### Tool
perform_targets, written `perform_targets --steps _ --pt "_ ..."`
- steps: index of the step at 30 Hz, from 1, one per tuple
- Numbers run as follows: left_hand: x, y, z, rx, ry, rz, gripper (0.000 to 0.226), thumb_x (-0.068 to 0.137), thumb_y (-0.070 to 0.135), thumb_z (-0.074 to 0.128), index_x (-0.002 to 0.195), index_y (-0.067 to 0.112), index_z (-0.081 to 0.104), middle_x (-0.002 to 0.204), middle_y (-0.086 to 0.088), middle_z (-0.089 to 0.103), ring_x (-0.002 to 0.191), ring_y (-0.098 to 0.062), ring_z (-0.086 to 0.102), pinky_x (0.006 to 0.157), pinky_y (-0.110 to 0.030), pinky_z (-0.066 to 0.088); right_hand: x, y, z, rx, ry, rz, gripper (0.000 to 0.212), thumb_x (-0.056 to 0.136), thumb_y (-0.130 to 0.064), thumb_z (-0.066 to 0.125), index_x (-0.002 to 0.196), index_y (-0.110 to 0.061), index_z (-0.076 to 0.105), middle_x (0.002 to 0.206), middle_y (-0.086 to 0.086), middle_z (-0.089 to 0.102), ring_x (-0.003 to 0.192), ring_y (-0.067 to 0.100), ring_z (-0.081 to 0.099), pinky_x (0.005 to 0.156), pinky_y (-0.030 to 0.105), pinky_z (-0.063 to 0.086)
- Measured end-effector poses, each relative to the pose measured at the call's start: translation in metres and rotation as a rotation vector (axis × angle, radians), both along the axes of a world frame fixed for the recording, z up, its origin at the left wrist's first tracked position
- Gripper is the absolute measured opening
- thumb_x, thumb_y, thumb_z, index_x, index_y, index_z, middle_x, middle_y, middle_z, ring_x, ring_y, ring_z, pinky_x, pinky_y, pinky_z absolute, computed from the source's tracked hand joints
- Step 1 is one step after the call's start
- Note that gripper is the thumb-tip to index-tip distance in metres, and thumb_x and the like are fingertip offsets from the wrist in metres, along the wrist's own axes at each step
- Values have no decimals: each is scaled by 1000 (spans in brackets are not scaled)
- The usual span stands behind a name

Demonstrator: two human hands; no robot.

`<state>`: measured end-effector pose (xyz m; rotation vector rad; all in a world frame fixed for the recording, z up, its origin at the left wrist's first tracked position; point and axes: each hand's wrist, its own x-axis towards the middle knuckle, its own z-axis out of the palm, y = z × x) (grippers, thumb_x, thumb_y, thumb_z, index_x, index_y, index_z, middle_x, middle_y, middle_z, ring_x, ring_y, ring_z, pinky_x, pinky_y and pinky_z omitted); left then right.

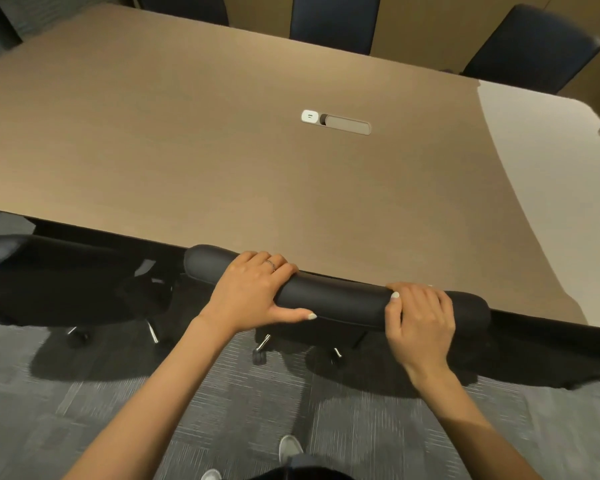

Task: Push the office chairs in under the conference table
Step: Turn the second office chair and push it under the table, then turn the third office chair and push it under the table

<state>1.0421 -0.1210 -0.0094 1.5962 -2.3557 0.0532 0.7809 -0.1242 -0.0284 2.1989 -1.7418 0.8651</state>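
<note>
A black office chair (336, 301) stands directly in front of me, its padded top rail right against the near edge of the brown conference table (201, 150). My left hand (253, 292) grips the left part of that rail, fingers over the top and thumb on the near side. My right hand (421, 320) grips the right part the same way. The chair's seat is hidden under the table; its chrome legs and castors (260, 355) show below on the carpet.
Another black chair (59, 278) stands to the left, seat partly out from the table. Three dark blue chairs (333, 22) line the far side. A power outlet strip (336, 123) is set into the tabletop. Grey carpet (84, 410) and my shoes (290, 448) lie below.
</note>
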Motion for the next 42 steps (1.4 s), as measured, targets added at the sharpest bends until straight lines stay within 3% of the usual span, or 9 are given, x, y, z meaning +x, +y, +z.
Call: perform_targets --steps 7,12,18,21,28,42 --pt "12 13 4 45 16 21 71 81 71 33 113 14 58 105 -5 65 96 -24 56 90 -39 39 32 12 16 158 -2 -25 42 94 -27 30 82 -8 66 77 8 67 74 24 59 88 43 42" --pt "49 32 3 53 12 111 69 88 63 24 129 13 48 125 -10 57 117 -27 48 104 -41 23 63 23 21 224 7 -28 44 94 -33 30 85 -8 66 79 8 67 77 25 60 93 44 41" --pt "116 66 7 116 12 292 84 84 68 3 138 13 39 141 -12 45 132 -27 34 109 -47 21 121 39 27 258 -32 73 44 94 -36 32 103 -6 63 94 11 68 90 26 62 95 42 42" --pt "157 90 7 126 28 381 83 83 68 6 140 14 34 144 -11 40 137 -25 26 111 -49 15 158 47 30 271 -60 149 47 94 -37 32 112 -4 62 109 13 66 103 28 60 95 44 44" --pt "243 152 10 123 15 590 83 85 68 7 140 12 34 141 -13 45 137 -26 28 110 -52 18 247 67 37 305 -39 323 55 91 -42 33 123 -5 58 125 14 61 120 28 52 103 44 37" --pt "371 235 24 76 27 903 83 82 68 8 141 13 31 146 -11 38 139 -24 20 111 -52 10 412 81 56 291 5 607 45 92 -37 44 125 -9 55 124 12 60 118 27 52 98 40 39"
